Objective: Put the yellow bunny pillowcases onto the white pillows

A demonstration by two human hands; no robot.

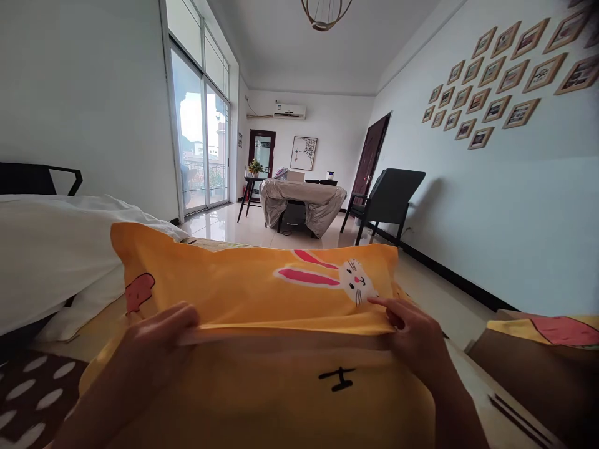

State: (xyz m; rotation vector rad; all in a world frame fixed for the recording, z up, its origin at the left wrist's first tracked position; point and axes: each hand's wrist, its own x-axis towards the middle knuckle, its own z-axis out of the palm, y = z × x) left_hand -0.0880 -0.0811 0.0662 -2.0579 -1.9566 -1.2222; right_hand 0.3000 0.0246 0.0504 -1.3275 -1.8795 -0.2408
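An orange-yellow fabric cover with a white, pink-eared rabbit print (224, 274) lies in front of the person, spanning the space between the two hands; all else is placed by this cover. The left hand (159, 340) is at the cover's left part, its fingers curled closed over a folded edge of the fabric. The right hand (416, 330) is at the right part, gripping the same fold, its index finger stretched out against the fabric just beside the rabbit's face; how tightly its other fingers close is hard to tell. The near part of the cover, below the fold, bears a black H-like mark (337, 378).

To the left of the cover is rumpled white fabric bedding (56, 255), and at its lower left a dark brown cloth with white oval spots (35, 396). To its right, well apart, stands a plain brown box-like object (538, 380), with yellow and pink printed fabric (561, 329) on its top. Beyond the cover, across a glossy tiled floor, are a table draped in a crinkled grey sheet (304, 193), a black high-backed armchair (395, 193) and, farther left, a tall sliding glass door (201, 137).
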